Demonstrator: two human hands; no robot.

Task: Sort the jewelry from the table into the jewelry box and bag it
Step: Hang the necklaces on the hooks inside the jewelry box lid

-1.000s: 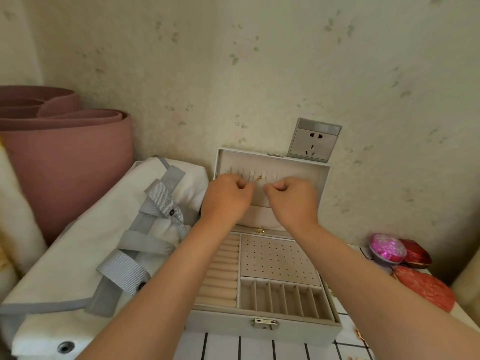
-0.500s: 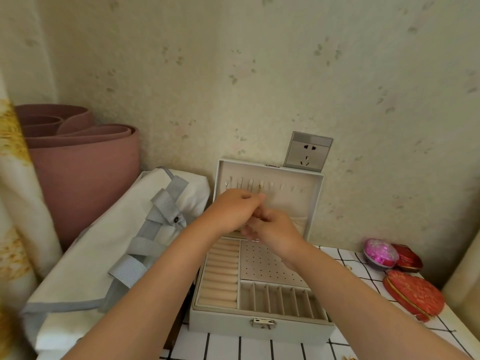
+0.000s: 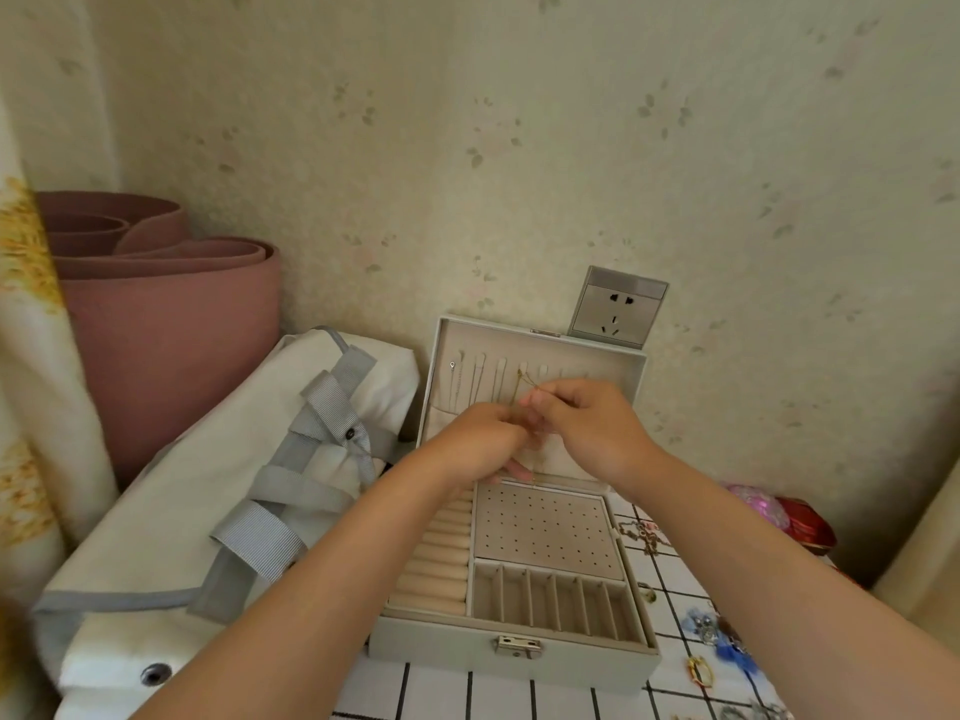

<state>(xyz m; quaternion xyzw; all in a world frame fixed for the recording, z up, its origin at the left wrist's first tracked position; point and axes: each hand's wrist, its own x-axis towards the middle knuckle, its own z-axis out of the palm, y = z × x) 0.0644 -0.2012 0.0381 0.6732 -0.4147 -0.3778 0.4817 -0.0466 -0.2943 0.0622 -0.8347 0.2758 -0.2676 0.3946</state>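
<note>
We pinch a thin gold chain [image 3: 525, 383] between thumb and fingertips of the right hand [image 3: 587, 428], close under a hook in the open lid [image 3: 597, 363] of the jewelry box [image 3: 514, 652]; the left hand [image 3: 480, 441], fingers curled, appears to hold the same chain lower down, its tail hanging toward the lid pocket [image 3: 441, 423]. In our judgement the step is hanging this necklace: we should keep the chain lightly taut between both hands, seat it fully on the hook, then feed the slack into the pocket so it cannot snag on the silver chain [image 3: 456, 379] already hung at the far left. The tray below shows ring rolls [image 3: 436, 558], a dotted earring panel [image 3: 545, 527] and slotted compartments [image 3: 556, 605] with nothing visible in them, so most sorting seems to lie ahead. The box sits on a white grid-patterned table [image 3: 519, 698], with loose jewelry [image 3: 727, 646] scattered to its right and a white canvas bag [image 3: 208, 485] with grey straps just beside it on the left. Behind, floral wallpaper, a wall socket [image 3: 618, 309], a rolled pink mat [image 3: 171, 324] and red pouches [image 3: 805, 522] by the wall
</note>
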